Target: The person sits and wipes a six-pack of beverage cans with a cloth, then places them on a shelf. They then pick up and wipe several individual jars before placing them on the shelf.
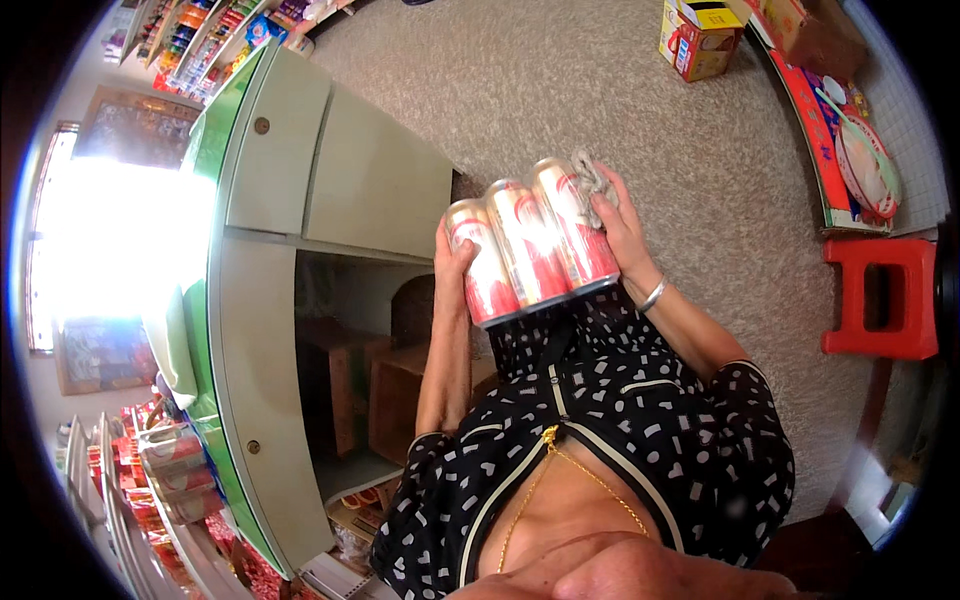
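Observation:
A shrink-wrapped pack of red and gold cans (527, 245) is held up in front of my body, three cans showing on the side facing me. My left hand (453, 262) grips its left end, thumb on the near can. At the right end, my right hand (622, 228) is closed around a crumpled grey cloth (590, 188) and presses it against the upper part of the can there. The far side of the pack and some fingers of both hands are hidden. A silver bangle (653, 294) circles my right wrist.
To the left stands a pale cabinet (375, 170) with a green top and an open compartment holding boxes. Stocked shelves (185, 45) line the far left. On the right are a red plastic stool (880, 345), a yellow and red carton (700, 50) on the floor, and a low display ledge (822, 165).

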Demonstrator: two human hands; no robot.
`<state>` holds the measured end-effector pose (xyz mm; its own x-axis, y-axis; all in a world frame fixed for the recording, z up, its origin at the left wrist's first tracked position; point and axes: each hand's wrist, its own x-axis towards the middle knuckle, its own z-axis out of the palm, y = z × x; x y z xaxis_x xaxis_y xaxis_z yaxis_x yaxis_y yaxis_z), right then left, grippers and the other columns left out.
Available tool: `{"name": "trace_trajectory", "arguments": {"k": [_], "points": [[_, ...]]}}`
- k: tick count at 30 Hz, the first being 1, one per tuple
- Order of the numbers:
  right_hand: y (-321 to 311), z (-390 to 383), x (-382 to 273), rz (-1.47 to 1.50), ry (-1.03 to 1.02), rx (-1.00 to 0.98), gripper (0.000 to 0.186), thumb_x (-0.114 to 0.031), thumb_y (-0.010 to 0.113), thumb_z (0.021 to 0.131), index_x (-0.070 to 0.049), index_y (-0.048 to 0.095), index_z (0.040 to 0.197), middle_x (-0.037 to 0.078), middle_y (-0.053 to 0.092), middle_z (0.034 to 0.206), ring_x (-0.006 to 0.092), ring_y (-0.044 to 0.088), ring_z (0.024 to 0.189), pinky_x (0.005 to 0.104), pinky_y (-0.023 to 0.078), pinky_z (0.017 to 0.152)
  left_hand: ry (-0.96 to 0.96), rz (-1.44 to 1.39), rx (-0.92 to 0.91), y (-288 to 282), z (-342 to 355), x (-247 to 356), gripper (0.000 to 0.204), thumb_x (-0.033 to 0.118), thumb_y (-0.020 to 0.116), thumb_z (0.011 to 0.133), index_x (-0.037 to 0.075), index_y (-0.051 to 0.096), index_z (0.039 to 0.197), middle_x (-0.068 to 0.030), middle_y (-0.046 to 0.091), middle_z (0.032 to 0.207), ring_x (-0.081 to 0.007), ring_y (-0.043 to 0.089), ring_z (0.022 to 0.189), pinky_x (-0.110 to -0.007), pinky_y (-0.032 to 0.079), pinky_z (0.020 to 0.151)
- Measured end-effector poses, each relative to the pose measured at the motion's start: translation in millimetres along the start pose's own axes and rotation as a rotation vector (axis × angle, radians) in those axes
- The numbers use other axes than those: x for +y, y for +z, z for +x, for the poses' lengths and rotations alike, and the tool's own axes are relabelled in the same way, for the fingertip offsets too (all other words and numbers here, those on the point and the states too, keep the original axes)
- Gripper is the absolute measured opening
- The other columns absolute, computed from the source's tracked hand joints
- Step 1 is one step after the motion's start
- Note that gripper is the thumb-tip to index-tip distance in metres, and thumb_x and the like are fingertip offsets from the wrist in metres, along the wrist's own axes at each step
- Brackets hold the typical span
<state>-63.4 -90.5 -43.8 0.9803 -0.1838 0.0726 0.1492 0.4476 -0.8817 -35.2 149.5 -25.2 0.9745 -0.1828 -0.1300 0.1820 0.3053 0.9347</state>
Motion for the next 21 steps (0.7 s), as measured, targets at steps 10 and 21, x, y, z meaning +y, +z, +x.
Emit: {"name": "trace_trajectory", "arguments": {"k": [10,21], "points": [[-3,55,2,-0.32,-0.052,-0.14,0.04,-0.02,0.054,0.093,-0.006,0.051,0.13,0.013,0.054,0.128,0.0221,0.047,0.123,0.0338,0.037,0.103,-0.048,-0.032,0.055,-20,38,-8,0.086,0.015,0.066,0.079,0.004,0.016,0.149,-0.0226,0.042,0.135,-0.0295,0.054,0.114,-0.041,0.052,0.091],[68,40,-62,-1.44,-0.665,-1.009,0.046,-0.025,0.062,0.078,-0.013,0.058,0.122,0.012,0.052,0.127,0.0365,0.04,0.128,0.0525,0.029,0.107,-0.002,0.01,0.036,-23,42,-11,0.092,0.018,0.071,0.077,0.003,0.016,0.149,-0.0227,0.042,0.138,-0.0285,0.049,0.121,-0.039,0.046,0.098]]}}
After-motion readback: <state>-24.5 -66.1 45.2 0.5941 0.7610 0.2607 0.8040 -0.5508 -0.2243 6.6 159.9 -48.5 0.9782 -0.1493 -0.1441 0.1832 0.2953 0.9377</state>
